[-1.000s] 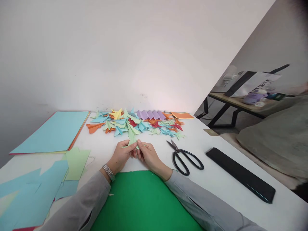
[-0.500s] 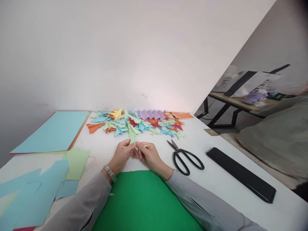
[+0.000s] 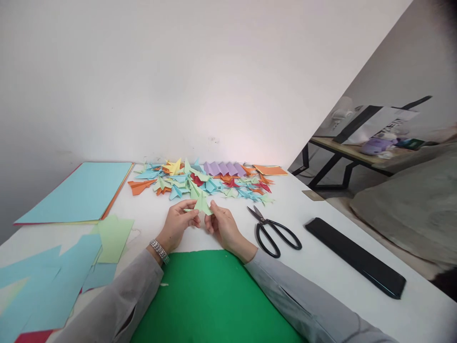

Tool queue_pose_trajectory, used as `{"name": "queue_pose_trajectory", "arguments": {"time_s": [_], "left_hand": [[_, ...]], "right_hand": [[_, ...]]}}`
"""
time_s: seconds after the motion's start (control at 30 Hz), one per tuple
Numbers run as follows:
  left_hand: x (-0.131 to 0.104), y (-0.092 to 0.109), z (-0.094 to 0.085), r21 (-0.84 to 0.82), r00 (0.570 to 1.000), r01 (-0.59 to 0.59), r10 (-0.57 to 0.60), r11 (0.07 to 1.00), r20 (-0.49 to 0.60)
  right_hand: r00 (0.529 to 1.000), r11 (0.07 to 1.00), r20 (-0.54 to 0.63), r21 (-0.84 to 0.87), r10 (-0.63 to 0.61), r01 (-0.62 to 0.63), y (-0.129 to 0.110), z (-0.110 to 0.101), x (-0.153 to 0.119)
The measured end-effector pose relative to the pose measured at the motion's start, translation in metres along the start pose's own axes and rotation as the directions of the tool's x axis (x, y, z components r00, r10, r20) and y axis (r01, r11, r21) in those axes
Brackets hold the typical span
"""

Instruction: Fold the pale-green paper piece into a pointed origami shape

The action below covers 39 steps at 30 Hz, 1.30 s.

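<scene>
A folded light green paper piece (image 3: 202, 205) is spread between my two hands, above the white table just behind the green mat (image 3: 217, 295). My left hand (image 3: 178, 223) pinches its left side, thumb on top. At its right edge, my right hand (image 3: 224, 226) grips with thumb and fingers. Right behind the hands lies a pile of small folded papers (image 3: 178, 181) in blue, green, orange, yellow and red. A purple pleated paper strip (image 3: 223, 169) stands at the back of the pile.
Black-handled scissors (image 3: 263, 221) and a long black case (image 3: 357, 259) lie to the right. Large coloured sheets (image 3: 82, 190) are stacked at back left, with loose blue and green pieces (image 3: 116, 236) nearer. Beyond the table's right edge, someone's grey clothing (image 3: 410, 209) shows beside another table (image 3: 342, 148).
My fingers have moved apart a little, and more of the light green folded piece now shows between them, its flat surface visible. The view has shifted slightly.
</scene>
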<state>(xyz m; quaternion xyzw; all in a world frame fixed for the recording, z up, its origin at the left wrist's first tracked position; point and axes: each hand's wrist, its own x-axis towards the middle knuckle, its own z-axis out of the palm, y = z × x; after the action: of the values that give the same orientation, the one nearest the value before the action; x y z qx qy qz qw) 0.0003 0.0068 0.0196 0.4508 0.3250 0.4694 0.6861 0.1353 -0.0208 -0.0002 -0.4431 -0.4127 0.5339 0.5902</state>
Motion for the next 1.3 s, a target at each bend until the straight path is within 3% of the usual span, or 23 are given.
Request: {"name": "queue_pose_trajectory", "arguments": {"time_s": [0.17,0.37,0.57,0.77,0.93,1.1,1.3], "left_hand": [[-0.0013,0.0017,0.0013,0.011,1.000,0.022,-0.022,1.000,0.021],[-0.0009,0.0016,0.0007,-0.002,1.000,0.012,-0.012,1.000,0.012],[-0.0010,0.0010,0.0012,-0.011,0.999,0.031,-0.031,0.999,-0.017],[0.0000,0.0005,-0.0013,0.040,0.995,0.046,-0.049,0.998,0.082],[0.0025,-0.0004,-0.0026,-0.020,0.997,0.072,-0.071,0.997,0.040],[0.0022,-0.0011,-0.0016,-0.045,0.999,0.005,-0.007,0.999,-0.053],[0.0008,0.0022,-0.0010,0.004,0.999,0.033,-0.033,0.999,0.000]], "right_hand": [[0.998,0.997,-0.050,0.062,-0.035,0.038,-0.0025,-0.0008,-0.0002],[0.998,0.998,-0.022,0.014,-0.060,0.060,-0.0015,-0.0019,-0.0011],[0.992,0.994,-0.089,0.063,-0.086,0.092,-0.0001,-0.0013,-0.0002],[0.997,0.996,-0.023,0.029,-0.079,0.079,-0.0007,0.0010,-0.0026],[0.992,0.993,-0.038,-0.005,-0.117,0.117,0.0006,0.0012,-0.0027],[0.990,0.990,-0.014,-0.019,-0.139,0.139,0.0024,0.0014,-0.0014],[0.993,0.993,-0.009,0.012,-0.117,0.117,0.0006,0.0019,-0.0023]]}}
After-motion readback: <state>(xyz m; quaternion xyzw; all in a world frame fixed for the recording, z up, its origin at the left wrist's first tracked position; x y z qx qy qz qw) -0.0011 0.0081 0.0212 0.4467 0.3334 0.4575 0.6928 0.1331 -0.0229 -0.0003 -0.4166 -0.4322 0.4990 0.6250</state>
